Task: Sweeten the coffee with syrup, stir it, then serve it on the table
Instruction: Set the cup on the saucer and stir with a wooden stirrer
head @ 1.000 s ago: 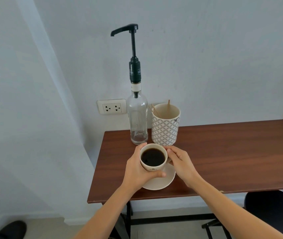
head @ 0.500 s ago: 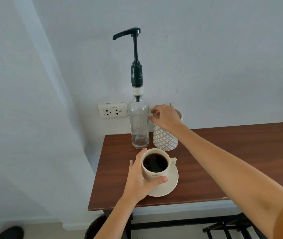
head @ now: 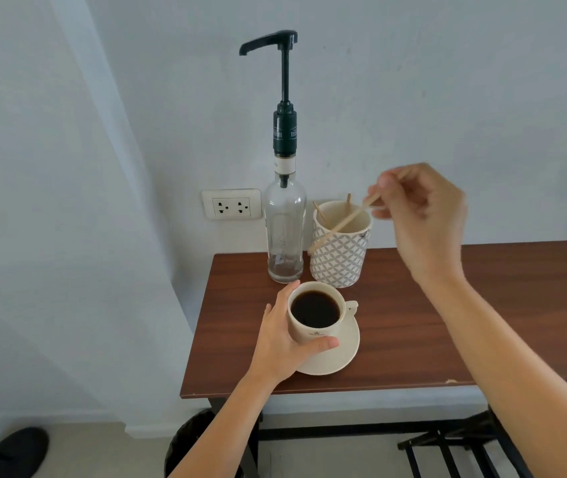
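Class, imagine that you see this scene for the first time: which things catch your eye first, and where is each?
The tall pump bottle stands at the table's back left corner, against the wall. In front of it, the left hand grips a cup of black coffee on a saucer. The right hand holds a wooden stirrer above the patterned cup beside the bottle.

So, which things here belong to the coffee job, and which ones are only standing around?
For the job:
- coffee cup, left hand around it
- saucer under it
- syrup pump bottle
- wooden stir stick, pinched in right hand
- patterned cup holding more sticks
- wooden table

Not needed:
- wall socket
- black stool
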A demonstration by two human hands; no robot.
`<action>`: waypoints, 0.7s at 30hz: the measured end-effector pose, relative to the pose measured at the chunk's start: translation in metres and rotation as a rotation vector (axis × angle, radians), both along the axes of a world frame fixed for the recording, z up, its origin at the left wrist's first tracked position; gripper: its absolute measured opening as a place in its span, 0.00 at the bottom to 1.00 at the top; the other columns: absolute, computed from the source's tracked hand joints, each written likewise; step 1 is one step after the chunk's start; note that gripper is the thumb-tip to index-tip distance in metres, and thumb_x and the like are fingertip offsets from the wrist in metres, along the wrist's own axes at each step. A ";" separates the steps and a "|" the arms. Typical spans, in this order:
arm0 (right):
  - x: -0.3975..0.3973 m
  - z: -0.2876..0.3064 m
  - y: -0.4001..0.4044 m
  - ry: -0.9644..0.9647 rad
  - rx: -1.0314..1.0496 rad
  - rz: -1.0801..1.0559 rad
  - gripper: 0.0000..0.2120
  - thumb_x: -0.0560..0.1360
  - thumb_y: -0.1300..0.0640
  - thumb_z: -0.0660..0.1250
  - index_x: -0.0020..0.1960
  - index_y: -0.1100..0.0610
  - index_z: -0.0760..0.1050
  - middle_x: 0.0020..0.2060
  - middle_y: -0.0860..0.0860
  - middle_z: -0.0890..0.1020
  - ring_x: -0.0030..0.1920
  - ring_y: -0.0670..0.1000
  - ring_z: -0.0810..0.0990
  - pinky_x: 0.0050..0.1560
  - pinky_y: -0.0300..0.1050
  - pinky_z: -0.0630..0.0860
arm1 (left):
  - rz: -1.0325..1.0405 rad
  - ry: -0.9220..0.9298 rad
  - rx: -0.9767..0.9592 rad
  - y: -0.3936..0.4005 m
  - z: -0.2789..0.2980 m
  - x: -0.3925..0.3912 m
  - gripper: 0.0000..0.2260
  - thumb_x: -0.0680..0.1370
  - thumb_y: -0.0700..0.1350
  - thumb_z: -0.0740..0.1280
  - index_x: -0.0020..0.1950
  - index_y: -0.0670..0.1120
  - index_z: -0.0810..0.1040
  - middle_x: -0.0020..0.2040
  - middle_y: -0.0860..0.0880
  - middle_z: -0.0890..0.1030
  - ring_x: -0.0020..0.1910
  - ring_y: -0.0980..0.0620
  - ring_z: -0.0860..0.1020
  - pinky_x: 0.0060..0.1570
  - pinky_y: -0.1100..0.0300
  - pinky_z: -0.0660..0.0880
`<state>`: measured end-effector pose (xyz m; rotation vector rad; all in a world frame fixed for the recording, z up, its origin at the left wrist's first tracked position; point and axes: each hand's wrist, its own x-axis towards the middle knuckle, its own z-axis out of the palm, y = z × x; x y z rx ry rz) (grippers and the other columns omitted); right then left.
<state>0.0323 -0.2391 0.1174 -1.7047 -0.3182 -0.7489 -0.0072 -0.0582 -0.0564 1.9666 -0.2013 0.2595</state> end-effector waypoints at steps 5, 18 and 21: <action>-0.020 -0.072 0.004 0.233 -0.269 0.065 0.08 0.78 0.54 0.69 0.42 0.56 0.79 0.34 0.50 0.86 0.35 0.51 0.86 0.43 0.60 0.83 | 0.000 -0.014 -0.002 0.001 -0.001 0.000 0.39 0.63 0.63 0.80 0.68 0.73 0.62 0.66 0.64 0.76 0.70 0.56 0.73 0.71 0.38 0.65; -0.026 -0.084 0.021 0.356 -0.320 0.238 0.06 0.80 0.60 0.66 0.48 0.60 0.82 0.37 0.55 0.87 0.39 0.48 0.87 0.44 0.40 0.84 | -0.008 -0.012 -0.011 0.001 -0.005 0.000 0.42 0.63 0.63 0.80 0.71 0.66 0.62 0.65 0.62 0.78 0.67 0.56 0.75 0.68 0.42 0.71; -0.018 -0.082 0.013 0.263 -0.468 0.152 0.08 0.81 0.58 0.65 0.46 0.59 0.79 0.35 0.53 0.85 0.37 0.50 0.85 0.45 0.50 0.84 | 0.000 -0.014 0.002 0.001 -0.004 0.000 0.42 0.63 0.61 0.81 0.69 0.70 0.61 0.65 0.63 0.77 0.68 0.58 0.74 0.69 0.44 0.71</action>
